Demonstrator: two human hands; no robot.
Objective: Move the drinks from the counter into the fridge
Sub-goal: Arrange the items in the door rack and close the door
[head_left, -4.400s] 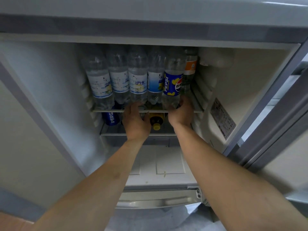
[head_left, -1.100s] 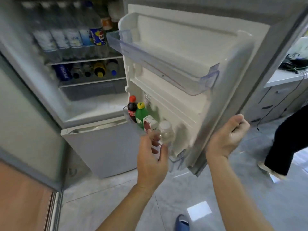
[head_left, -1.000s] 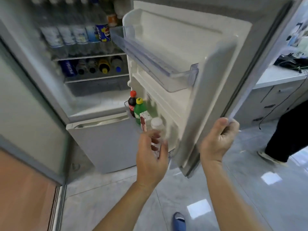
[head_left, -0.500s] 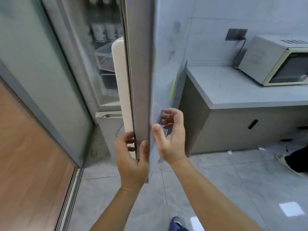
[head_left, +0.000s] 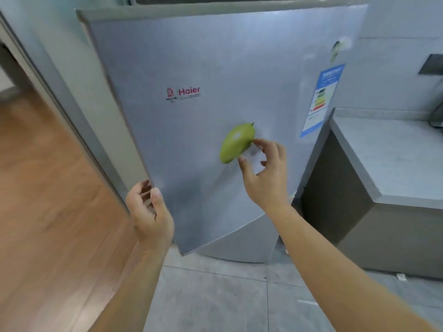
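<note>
The left hand is held at the door's left edge, fingers loosely curled, nothing gripped. The right hand is raised to the door, fingers spread by a green fruit magnet. The fridge is nearly closed. No drinks are seen on the counter.

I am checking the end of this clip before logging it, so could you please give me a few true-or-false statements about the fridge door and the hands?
1. The silver fridge door shows its outer face with a red brand logo. True.
2. The right hand grips a bottle. False: it holds nothing; its fingertips are at a green mango-shaped magnet on the door.
3. The left hand is at the door's lower left edge. True.
4. The grey counter stands left of the fridge. False: it stands to the right.
5. A blue-bordered label sits near the door's right edge. True.
</note>
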